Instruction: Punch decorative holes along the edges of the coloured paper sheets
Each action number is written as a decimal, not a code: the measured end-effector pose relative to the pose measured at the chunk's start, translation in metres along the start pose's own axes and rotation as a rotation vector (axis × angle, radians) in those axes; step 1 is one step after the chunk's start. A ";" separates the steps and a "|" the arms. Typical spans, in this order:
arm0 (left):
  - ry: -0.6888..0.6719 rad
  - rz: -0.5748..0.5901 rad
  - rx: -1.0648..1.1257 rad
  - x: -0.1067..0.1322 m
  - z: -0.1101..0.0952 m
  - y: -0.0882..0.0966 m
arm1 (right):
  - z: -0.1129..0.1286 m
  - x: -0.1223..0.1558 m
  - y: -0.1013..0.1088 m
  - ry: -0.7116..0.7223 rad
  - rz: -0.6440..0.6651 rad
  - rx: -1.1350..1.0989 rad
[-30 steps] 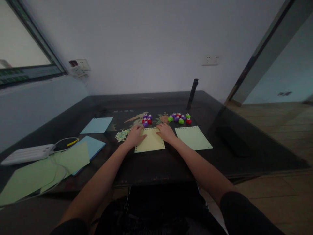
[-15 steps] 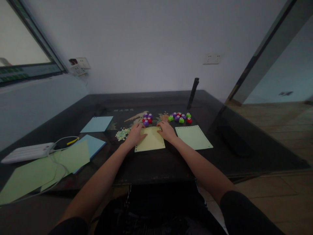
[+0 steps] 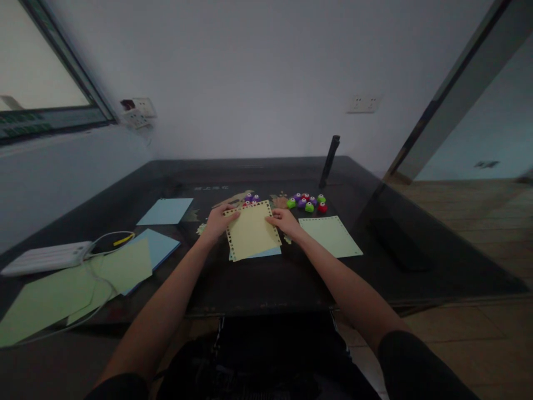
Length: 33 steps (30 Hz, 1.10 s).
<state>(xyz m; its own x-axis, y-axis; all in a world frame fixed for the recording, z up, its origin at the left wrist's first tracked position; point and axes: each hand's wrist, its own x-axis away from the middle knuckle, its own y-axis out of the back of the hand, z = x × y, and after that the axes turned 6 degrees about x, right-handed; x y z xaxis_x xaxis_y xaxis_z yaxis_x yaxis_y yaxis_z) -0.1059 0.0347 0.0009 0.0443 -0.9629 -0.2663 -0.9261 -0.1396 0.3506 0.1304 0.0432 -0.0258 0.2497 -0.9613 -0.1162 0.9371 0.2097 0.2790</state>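
A yellow sheet of paper (image 3: 252,233) with punched holes along its top and left edges is raised between my two hands. My left hand (image 3: 219,219) pinches its upper left corner, thumb in front. At the upper right edge, my right hand (image 3: 285,221) grips it the same way. A blue sheet (image 3: 266,253) shows under its lower edge on the table. Just behind the yellow sheet are purple and red toy pieces with eye-like white dots (image 3: 252,198), partly hidden by it.
Right of my right hand lies a pale green punched sheet (image 3: 331,236), with several green, purple and red toy pieces (image 3: 308,207) behind it. A black post (image 3: 330,161) stands farther back. Left are a blue sheet (image 3: 166,211), green sheets (image 3: 54,294), a white power strip (image 3: 48,258) and its cable.
Both hands have lifted the yellow sheet's far edge up off the table, uncovering a blue sheet beneath. The raised sheet now partly covers the toy pieces behind it.
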 end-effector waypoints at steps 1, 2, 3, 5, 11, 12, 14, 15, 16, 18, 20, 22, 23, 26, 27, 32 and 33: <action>0.024 -0.015 0.070 0.000 0.000 0.000 | 0.001 0.001 0.000 0.002 0.026 -0.013; 0.045 -0.021 0.139 0.001 0.000 -0.001 | 0.002 0.001 -0.001 -0.001 0.034 -0.024; 0.064 -0.026 0.208 0.001 0.000 -0.001 | 0.003 0.002 -0.001 -0.010 0.031 -0.035; 0.098 -0.023 0.350 0.002 -0.002 -0.002 | 0.005 0.003 0.000 -0.030 0.016 -0.063; 0.287 0.243 0.578 0.007 -0.011 -0.004 | 0.011 0.004 0.005 -0.012 -0.035 -0.144; 0.308 0.287 0.568 0.009 -0.011 -0.005 | 0.012 0.004 0.006 -0.009 -0.044 -0.154; 0.310 0.363 0.539 0.012 -0.010 -0.006 | 0.012 0.003 0.008 -0.013 -0.053 -0.167; 0.298 0.392 0.520 0.013 -0.008 -0.007 | 0.011 0.002 0.008 -0.018 -0.057 -0.164; 0.283 0.411 0.498 0.014 -0.006 -0.008 | 0.011 0.002 0.009 -0.022 -0.065 -0.157; 0.267 0.428 0.447 0.014 -0.002 -0.008 | 0.010 0.001 0.010 -0.017 -0.076 -0.135; 0.256 0.428 0.408 0.013 0.001 -0.007 | 0.009 0.000 0.011 0.002 -0.091 -0.100; 0.239 0.427 0.392 0.011 0.003 -0.006 | 0.008 0.000 0.011 0.016 -0.102 -0.075; 0.234 0.428 0.390 0.011 0.004 -0.006 | 0.008 -0.001 0.012 0.018 -0.106 -0.072; 0.238 0.434 0.399 0.010 0.002 -0.006 | 0.006 -0.003 0.012 0.020 -0.111 -0.091; 0.241 0.437 0.402 0.010 0.002 -0.006 | 0.005 -0.004 0.012 0.022 -0.114 -0.098; 0.222 0.406 0.373 0.009 0.000 -0.004 | 0.002 -0.005 0.011 -0.026 -0.130 -0.130; 0.220 0.394 0.363 0.009 0.000 -0.003 | 0.003 -0.004 0.011 -0.044 -0.122 -0.151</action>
<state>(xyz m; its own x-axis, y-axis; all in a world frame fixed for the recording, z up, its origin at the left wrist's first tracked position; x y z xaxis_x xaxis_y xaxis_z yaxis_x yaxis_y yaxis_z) -0.1024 0.0265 -0.0029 -0.2886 -0.9570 0.0289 -0.9561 0.2897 0.0449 0.1394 0.0494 -0.0196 0.1240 -0.9874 -0.0981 0.9865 0.1120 0.1193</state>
